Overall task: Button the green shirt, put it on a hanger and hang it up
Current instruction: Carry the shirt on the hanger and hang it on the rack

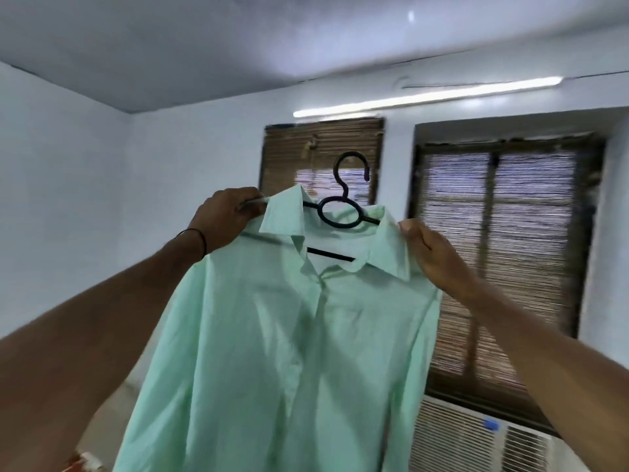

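**Fig. 1. Carrying the hung shirt to its rail.** The green shirt [272, 335] is held aloft in front of the person. No desk or other surface bears it, and its body and sleeves hang free below. Behind it are two windows with slatted blinds [493, 250]; no rail or peg is in view.

The left hand [228, 216] is curled round the shirt's shoulder at one end of the hanger. The right hand [432, 257] pinches the opposite shoulder, thumb on top of the cloth. The black hanger [331, 254] sits inside the neck opening, with its hook [367, 172] standing clear above the collar [282, 216]. The placket [320, 301] appears closed down the front, so buttoning and mounting are judged done; only the hanging remains.

*Technique.*
- Keep both shoulders level so the hanger cannot slide out of the neck.
- Before reaching for the rail, move one hand to the base of the hook, since cloth alone gives poor control of it.
- Let the other hand steady the fabric until the hook is seated.

The picture is motion-blurred, so the single buttons cannot be checked.
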